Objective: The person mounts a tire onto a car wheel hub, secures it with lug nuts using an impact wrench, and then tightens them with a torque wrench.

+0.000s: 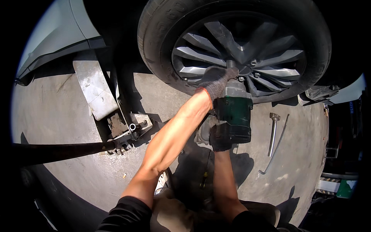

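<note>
A green and black impact wrench (234,112) points at the hub of a car wheel (154,46) with grey spokes and a black tyre. Its socket (230,64) reaches in among the spokes, beside several lug nuts (253,62). My left hand (216,80), in a grey glove with an orange cuff, is closed around the front end of the tool by the socket. Behind it, my right hand (219,136), in a dark glove, grips the tool's rear at the handle; the body hides most of those fingers.
A floor jack (96,89) with a long dark handle (65,152) stands left of the wheel. On the concrete at right lie a hammer-shaped metal tool (274,133) and a thin bent rod (277,149). A yellow and black screwdriver (204,179) lies between my forearms.
</note>
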`<state>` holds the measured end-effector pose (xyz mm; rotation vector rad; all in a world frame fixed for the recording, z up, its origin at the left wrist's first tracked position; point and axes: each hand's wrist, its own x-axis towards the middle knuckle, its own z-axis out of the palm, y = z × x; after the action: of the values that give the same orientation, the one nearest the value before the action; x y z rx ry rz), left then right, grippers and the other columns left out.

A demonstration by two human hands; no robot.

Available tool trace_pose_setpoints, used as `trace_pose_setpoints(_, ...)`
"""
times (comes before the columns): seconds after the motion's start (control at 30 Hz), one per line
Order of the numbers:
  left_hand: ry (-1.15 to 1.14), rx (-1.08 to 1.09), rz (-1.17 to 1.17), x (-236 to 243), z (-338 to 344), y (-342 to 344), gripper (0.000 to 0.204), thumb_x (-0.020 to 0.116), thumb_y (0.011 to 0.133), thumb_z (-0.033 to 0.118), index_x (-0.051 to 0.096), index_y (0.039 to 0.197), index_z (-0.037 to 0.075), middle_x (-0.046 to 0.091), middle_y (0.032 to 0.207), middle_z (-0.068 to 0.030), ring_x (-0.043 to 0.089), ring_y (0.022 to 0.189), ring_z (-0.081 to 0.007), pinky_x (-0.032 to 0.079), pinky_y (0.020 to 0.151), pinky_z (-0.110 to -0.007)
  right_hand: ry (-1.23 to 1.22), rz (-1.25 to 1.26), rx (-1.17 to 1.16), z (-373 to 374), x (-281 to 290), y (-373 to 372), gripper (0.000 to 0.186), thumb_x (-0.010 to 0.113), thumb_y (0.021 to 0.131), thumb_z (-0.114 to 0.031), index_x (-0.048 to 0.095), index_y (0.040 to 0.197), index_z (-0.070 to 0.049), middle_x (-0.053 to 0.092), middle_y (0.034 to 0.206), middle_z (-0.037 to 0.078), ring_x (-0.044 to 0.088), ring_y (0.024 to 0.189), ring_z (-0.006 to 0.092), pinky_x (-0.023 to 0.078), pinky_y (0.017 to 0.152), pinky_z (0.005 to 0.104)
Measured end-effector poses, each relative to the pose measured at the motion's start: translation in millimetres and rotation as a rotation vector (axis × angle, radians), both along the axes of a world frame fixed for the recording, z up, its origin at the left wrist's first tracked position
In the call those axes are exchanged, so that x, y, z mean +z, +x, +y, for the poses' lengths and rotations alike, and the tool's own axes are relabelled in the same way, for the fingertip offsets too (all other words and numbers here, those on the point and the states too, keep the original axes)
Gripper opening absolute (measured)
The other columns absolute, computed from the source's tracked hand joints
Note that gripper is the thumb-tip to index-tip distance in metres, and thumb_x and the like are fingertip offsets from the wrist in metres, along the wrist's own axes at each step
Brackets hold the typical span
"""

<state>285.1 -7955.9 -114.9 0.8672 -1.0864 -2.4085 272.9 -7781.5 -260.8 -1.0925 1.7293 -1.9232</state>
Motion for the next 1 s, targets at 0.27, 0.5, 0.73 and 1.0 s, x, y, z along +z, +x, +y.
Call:
trace_pose_setpoints(0.27, 0.192, 0.019, 0.192, -19.6, 3.7, -9.1, 0.029, 0.066, 0.090, 0.021, 0.062, 0.099, -0.006, 0.068, 0.084, -0.0183, 0.068, 0.066, -0.0254, 0.059, 0.060, -0.034, 0.242, -0.374, 0.077, 3.3, 12.0, 12.4, 0.047, 0.052, 0.099, -0.031, 0.046, 0.139, -0.007, 0.052, 0.136, 0.011, 0.055, 0.117, 0.0225, 0.045, 0.098, 0.0362)
trace_pose_setpoints(0.5, 0.228, 0.045, 0.334, -35.0, 12.5, 3.8, 0.035, 0.069, 0.089, 0.021, 0.061, 0.110, -0.006, 0.068, 0.092, -0.0196, 0.069, 0.076, -0.0268, 0.060, 0.067, -0.036, 0.272, -0.221, -0.045, 36.8, -17.0, 26.2, 0.046, 0.055, 0.098, -0.025, 0.047, 0.139, -0.005, 0.054, 0.133, 0.009, 0.055, 0.117, 0.0203, 0.045, 0.098, 0.0357)
trace_pose_setpoints(0.73, 0.528, -0.334, 0.491, -7.6, -21.0, 13.0, 0.034, 0.060, 0.091, 0.022, 0.050, 0.117, 0.003, 0.065, 0.093, -0.0193, 0.070, 0.087, -0.0376, 0.062, 0.067, -0.049, 0.336, 0.252, -0.272, 61.8, -14.8, 9.4, 0.045, 0.057, 0.098, -0.018, 0.047, 0.138, -0.003, 0.056, 0.129, 0.007, 0.055, 0.116, 0.0180, 0.046, 0.097, 0.0353)
trace_pose_setpoints(1.0, 0.359, -0.272, 0.223, 26.2, -6.6, -29.8, 0.019, 0.056, 0.095, 0.024, 0.056, 0.079, 0.013, 0.037, 0.049, 0.0068, 0.030, 0.036, -0.0078, 0.021, 0.034, -0.023, 0.778, 1.155, -0.652, 122.0, 20.4, -55.4, 0.045, 0.058, 0.095, -0.032, 0.053, 0.132, -0.009, 0.062, 0.122, 0.008, 0.059, 0.110, 0.0221, 0.048, 0.097, 0.0370)
